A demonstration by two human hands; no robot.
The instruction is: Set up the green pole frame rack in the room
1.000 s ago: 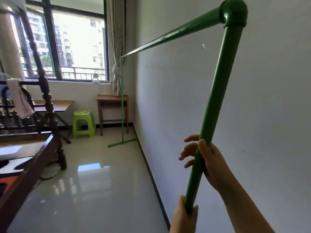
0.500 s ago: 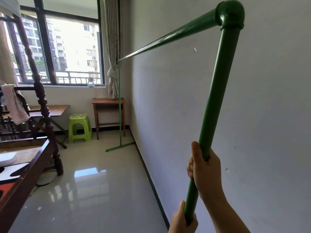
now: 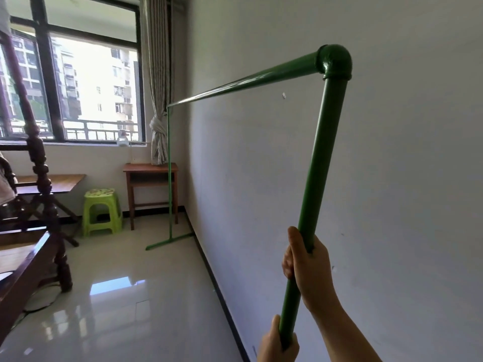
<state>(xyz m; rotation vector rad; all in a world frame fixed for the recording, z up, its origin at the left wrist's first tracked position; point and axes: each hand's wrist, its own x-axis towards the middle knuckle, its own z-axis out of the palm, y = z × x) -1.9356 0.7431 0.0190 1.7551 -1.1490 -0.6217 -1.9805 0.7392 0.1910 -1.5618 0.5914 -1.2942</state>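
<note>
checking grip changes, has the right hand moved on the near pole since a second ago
Yes: the right hand, open-fingered earlier, has closed around the near pole, staying above the left hand.

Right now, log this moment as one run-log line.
stage: positioning rack | left hand: gripping near pole low | right hand: gripping it higher | far foot: on floor by wall

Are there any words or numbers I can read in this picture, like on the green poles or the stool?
No words or numbers can be read anywhere.
Green pole frame rack: plain green paint, no label.
Green plastic stool: a pattern on its seat, too blurred to tell if it holds letters.
Bottle on the windowsill: too small and blurred to read.
Buildings outside the window: no signs can be made out.
</note>
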